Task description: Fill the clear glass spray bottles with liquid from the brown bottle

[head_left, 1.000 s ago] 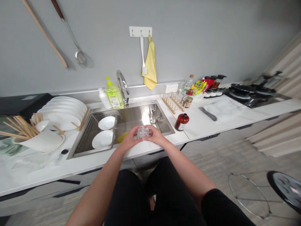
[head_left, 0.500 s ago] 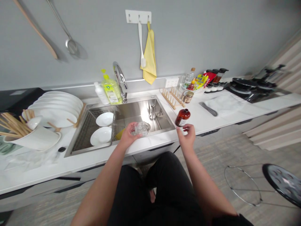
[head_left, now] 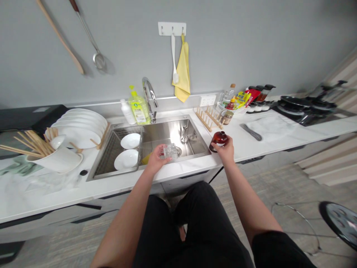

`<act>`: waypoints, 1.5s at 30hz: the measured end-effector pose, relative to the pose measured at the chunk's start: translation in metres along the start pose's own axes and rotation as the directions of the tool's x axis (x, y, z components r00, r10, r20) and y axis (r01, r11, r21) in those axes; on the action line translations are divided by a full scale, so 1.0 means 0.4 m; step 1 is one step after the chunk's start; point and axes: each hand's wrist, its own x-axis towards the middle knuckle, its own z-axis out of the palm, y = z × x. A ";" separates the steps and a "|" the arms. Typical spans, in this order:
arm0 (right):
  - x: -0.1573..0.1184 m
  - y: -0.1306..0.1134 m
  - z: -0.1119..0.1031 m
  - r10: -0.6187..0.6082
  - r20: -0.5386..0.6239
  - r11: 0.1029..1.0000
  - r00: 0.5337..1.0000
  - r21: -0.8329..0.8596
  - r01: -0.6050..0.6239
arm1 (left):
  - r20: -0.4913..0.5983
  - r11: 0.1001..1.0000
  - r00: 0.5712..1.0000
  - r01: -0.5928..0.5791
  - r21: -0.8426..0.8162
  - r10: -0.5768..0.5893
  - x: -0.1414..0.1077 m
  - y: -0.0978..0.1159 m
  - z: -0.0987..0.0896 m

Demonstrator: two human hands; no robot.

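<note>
A white stone counter (head_left: pixel 83 193) runs across the view, with a steel sink (head_left: pixel 199 137) at 12 o'clock. The left hand (head_left: pixel 158 158) reaches over the sink's near rim, its fingers curled and pinching a clear ribbed glass (head_left: pixel 170 151) at the hand's 2 o'clock; the glass's long axis is hard to tell. The right hand (head_left: pixel 223 147) wraps an amber glass bottle (head_left: pixel 219 139), slightly tilted, at its 11 o'clock, just beyond the sink's right rim.

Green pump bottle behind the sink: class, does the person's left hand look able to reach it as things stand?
Probably yes, once it lets go: the left hand holds a clear glass, but nothing stands between the sink and the pump bottle.
</note>
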 end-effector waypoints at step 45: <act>-0.154 -0.229 0.507 -0.307 0.659 0.917 0.687 0.397 0.029 | -0.173 0.999 0.985 -0.025 -0.040 0.018 0.099 -0.029 -0.163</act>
